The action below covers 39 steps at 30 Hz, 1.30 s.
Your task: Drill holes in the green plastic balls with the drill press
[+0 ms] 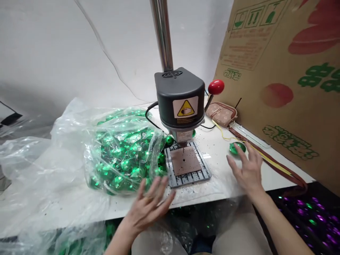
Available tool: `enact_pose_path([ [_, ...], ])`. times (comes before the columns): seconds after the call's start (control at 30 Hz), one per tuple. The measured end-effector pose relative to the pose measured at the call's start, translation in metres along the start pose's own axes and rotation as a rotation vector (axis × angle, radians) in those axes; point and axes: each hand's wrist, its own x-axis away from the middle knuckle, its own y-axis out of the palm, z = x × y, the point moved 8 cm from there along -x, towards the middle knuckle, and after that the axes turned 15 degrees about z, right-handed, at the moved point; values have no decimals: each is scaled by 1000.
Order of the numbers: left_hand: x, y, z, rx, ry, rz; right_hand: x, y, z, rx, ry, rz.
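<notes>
My left hand (pixel 150 205) is spread over the table's front edge, fingers apart, with nothing in it. Its fingertips are close to a clear plastic bag (pixel 89 159) full of shiny green pieces (pixel 124 156). On the right, my right hand (pixel 247 168) has its fingers stretched out beside a shiny green round piece (pixel 237 148) on the table; whether it touches the piece I cannot tell. Between the hands stands a small black drill press (pixel 180 95), its bit over a brown board (pixel 186 161) with a dark hole, on a slotted metal base (pixel 190 181).
A red-knobbed lever (pixel 216 87) sticks out right of the press. Behind it lie a small pink-brown bag (pixel 221 113) and its brown strap (pixel 289 173). A big cardboard box (pixel 265 85) walls off the right side. Purple shiny pieces (pixel 316 216) are below, at right.
</notes>
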Motion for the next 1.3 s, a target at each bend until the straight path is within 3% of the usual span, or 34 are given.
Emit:
enact_pose_path([
  [0.03, 6, 33, 17, 16, 50, -162, -12, 10, 20, 35, 39, -18],
  [0.07, 7, 54, 23, -19, 45, -225, -23, 20, 32, 43, 48, -41],
  [0.13, 4, 77, 18, -113, 0, -249, -40, 35, 42, 35, 35, -81],
  [0.27, -1, 71, -3, -158, -91, -162, -60, 46, 47, -7, 20, -119],
  [0.37, 1, 51, 2, -26, -213, -5, -65, 40, 41, -85, 8, -136],
  [0.43, 3, 40, 15, 88, -377, 152, -61, 25, 22, -169, -11, -120],
  [0.5, 5, 42, 35, 214, -591, 244, -45, 2, -13, -296, -59, -104],
  [0.67, 7, 93, 97, 679, -1077, 74, 29, -54, -136, -728, -365, -275],
  [0.77, 12, 97, 96, 778, -1249, 142, 39, -62, -157, -816, -351, -348],
  [0.83, 17, 92, 80, 815, -1363, 197, 20, -55, -148, -894, -226, -403],
  [0.87, 17, 89, 70, 851, -1403, 227, 3, -53, -138, -915, -146, -366],
  [0.97, 6, 81, 40, 959, -1418, 310, -62, -50, -104, -934, 91, -158],
  [1.07, -13, 87, 19, 1019, -1408, 272, -124, -52, -95, -997, 224, 48],
  [1.13, -23, 96, 9, 1062, -1439, 249, -159, -56, -108, -1076, 229, 159],
  [1.2, -27, 107, 1, 1105, -1510, 266, -183, -58, -132, -1099, 139, 187],
  [1.3, -19, 119, -5, 1147, -1687, 332, -197, -59, -161, -1116, 64, 215],
])
